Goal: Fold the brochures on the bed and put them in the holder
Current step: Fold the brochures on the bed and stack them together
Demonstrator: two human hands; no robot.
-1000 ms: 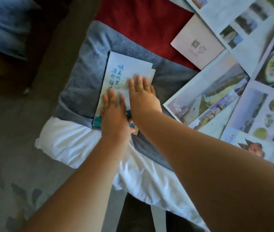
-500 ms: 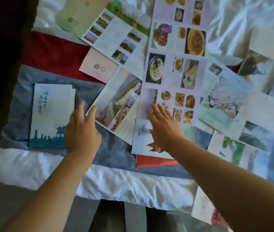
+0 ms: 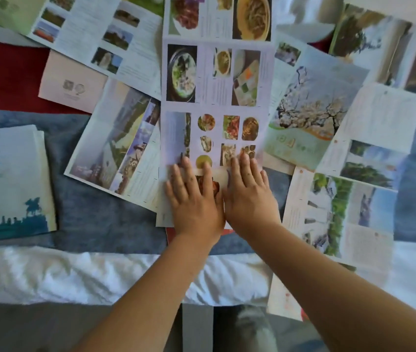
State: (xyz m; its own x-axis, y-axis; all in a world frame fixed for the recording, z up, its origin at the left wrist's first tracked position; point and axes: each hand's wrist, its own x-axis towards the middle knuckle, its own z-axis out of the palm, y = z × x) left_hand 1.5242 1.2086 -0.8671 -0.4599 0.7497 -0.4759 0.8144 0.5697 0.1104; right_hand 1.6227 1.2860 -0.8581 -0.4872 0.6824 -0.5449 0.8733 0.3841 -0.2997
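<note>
The left hand (image 3: 194,199) and right hand (image 3: 248,196) press flat, side by side, on the near end of the long food brochure (image 3: 214,80), fingers (image 3: 187,174) straight and slightly spread, pinching nothing. It seems the next fold is starting. A folded brochure (image 3: 13,179) lies well left of the food brochure on the bed (image 3: 74,273). Next, the near edge needs gripping and turning over along a crease. No holder shows.

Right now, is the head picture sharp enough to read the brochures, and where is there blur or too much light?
Head view: soft overall, small print on the food brochure unreadable; head view: fingertips of the left hand and right hand slightly smeared; head view: the white sheet nearly washed out.
</note>
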